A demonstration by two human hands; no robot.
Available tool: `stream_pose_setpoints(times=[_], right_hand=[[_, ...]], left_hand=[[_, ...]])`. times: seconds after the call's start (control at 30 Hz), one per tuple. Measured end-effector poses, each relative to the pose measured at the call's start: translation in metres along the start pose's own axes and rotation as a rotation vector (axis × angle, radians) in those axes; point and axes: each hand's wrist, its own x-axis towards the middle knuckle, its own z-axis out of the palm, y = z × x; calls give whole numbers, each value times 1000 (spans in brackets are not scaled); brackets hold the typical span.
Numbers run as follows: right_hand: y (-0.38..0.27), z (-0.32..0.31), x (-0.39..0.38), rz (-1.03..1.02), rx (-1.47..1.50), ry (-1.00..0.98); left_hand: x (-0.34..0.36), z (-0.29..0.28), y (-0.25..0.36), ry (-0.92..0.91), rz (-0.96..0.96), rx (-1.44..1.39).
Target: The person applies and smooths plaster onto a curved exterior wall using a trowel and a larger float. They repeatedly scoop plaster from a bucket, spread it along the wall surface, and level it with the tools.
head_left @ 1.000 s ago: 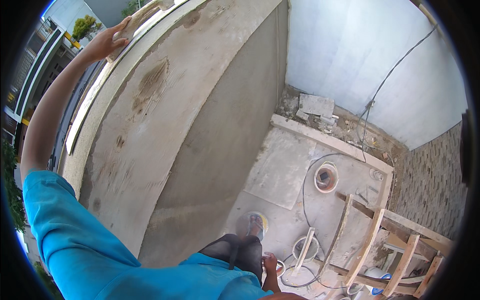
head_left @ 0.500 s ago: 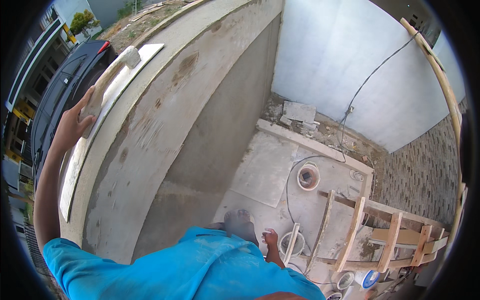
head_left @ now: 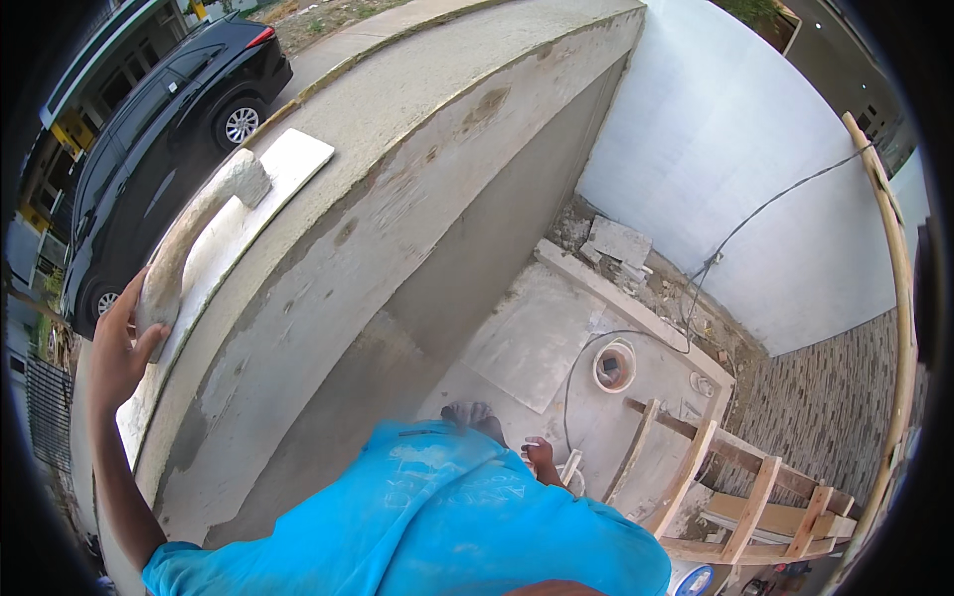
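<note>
What worries me, watching this, is the float tipping on top of the plastered wall: the left hand grips its handle near one end only, so uneven pressure could lift the far end and dig an edge into the surface. It also lies near the wall's outer edge, and a slip that way could send it over toward the black car beyond the wall. The handle runs between the thumb and the fingers, which are closed around it; the board sits under that grip, along the wall's top, reaching past the hand both ways. Down on the wall's inner side, the right hand hangs well apart from the float, fingers loosely curled; I can't tell whether they hold anything.
</note>
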Motion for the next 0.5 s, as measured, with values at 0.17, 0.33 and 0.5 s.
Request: stream_pose_setpoints(times=[0.17,0.33,0.5], right_hand=[[-64,10,10,-20,-145,-69],[-115,27,1,-121,-255,-107],[-128,37,-16,-131,-304,-78]], left_hand=[[-91,-23,-43,36,-180,7],[-173,-45,-91,38,-260,-65],[-251,-72,-118,114,-301,-42]])
